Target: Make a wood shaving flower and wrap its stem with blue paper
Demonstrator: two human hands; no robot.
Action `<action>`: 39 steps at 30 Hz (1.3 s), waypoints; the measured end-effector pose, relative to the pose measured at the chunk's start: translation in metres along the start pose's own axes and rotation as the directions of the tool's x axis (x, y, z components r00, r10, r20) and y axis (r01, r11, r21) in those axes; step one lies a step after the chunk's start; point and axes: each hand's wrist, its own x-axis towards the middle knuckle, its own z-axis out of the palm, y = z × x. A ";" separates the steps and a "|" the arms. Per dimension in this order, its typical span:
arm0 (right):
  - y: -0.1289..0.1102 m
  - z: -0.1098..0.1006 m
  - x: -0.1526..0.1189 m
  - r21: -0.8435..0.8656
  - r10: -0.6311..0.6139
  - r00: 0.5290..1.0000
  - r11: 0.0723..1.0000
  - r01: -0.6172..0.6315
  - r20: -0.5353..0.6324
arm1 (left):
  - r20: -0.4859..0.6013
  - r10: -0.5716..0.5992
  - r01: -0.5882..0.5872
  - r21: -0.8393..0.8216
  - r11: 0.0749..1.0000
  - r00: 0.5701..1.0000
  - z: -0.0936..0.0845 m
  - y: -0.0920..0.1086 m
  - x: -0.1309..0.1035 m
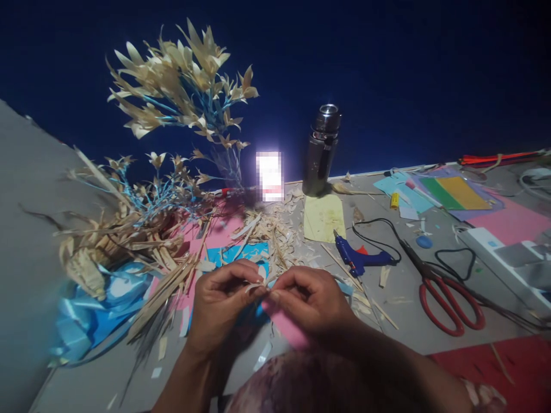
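My left hand [217, 304] and my right hand [321, 301] meet at the fingertips over the middle of the work surface. Both pinch a small pale husk strip [253, 288], largely covered by the fingers. Light blue shows at the right fingertips, and a light-blue piece [345, 288] pokes out past the right knuckles; whether they are one thing I cannot tell. Beneath the hands lie blue paper [241, 252] and pink paper [288, 327]. Husk scraps [275, 229] are heaped just beyond them.
Dried husk flowers [172, 86] on blue stems stand back left, above husks [86, 258] and blue ribbon [99, 310]. A bottle [321, 155] stands near a bright light [270, 175]. To the right lie a blue glue gun [361, 258], its cord and red-handled scissors [447, 298].
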 end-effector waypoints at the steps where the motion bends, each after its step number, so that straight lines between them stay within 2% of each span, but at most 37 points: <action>1: 0.000 -0.001 0.000 0.006 0.007 1.000 1.000 -0.007 0.013 | -0.010 0.005 -0.005 0.002 1.000 1.000 0.000 0.000 0.000; 4: 0.001 -0.005 -0.001 0.001 0.027 0.999 1.000 -0.027 0.041 | -0.060 -0.021 0.020 -0.010 1.000 0.998 0.001 0.002 0.000; 7: 0.002 -0.008 -0.001 -0.019 0.005 1.000 1.000 -0.005 0.018 | -0.111 -0.120 0.113 -0.067 0.991 0.987 0.005 0.008 -0.001; 10: 0.003 -0.008 -0.001 -0.015 -0.028 0.999 0.999 0.028 -0.029 | -0.080 -0.221 0.206 -0.168 0.964 0.972 0.011 0.011 -0.003; 14: 0.003 -0.006 0.000 -0.043 -0.074 0.993 0.997 0.070 -0.090 | -0.059 -0.340 0.313 -0.266 0.912 0.939 0.024 0.004 -0.011; 18: 0.005 -0.005 0.000 -0.114 -0.149 0.984 0.984 0.137 -0.100 | -0.013 -0.338 0.311 -0.358 0.880 0.941 0.037 -0.003 -0.015; 22: 0.006 -0.007 0.000 -0.126 -0.175 0.981 0.979 0.164 -0.083 | -0.038 -0.318 0.281 -0.376 0.883 0.947 0.046 0.005 -0.014; 26: 0.005 -0.009 -0.001 -0.123 -0.178 0.982 0.978 0.170 -0.058 | -0.020 -0.294 0.266 -0.370 0.890 0.956 0.046 0.007 -0.015; 34: 0.010 -0.008 -0.002 -0.124 -0.187 0.982 0.975 0.184 -0.015 | -0.062 -0.223 0.175 -0.427 0.887 0.973 0.047 -0.008 -0.021; 39: 0.012 -0.013 -0.003 -0.098 -0.165 0.986 0.981 0.167 0.027 | -0.020 -0.251 0.213 -0.469 0.857 0.968 0.049 -0.009 -0.018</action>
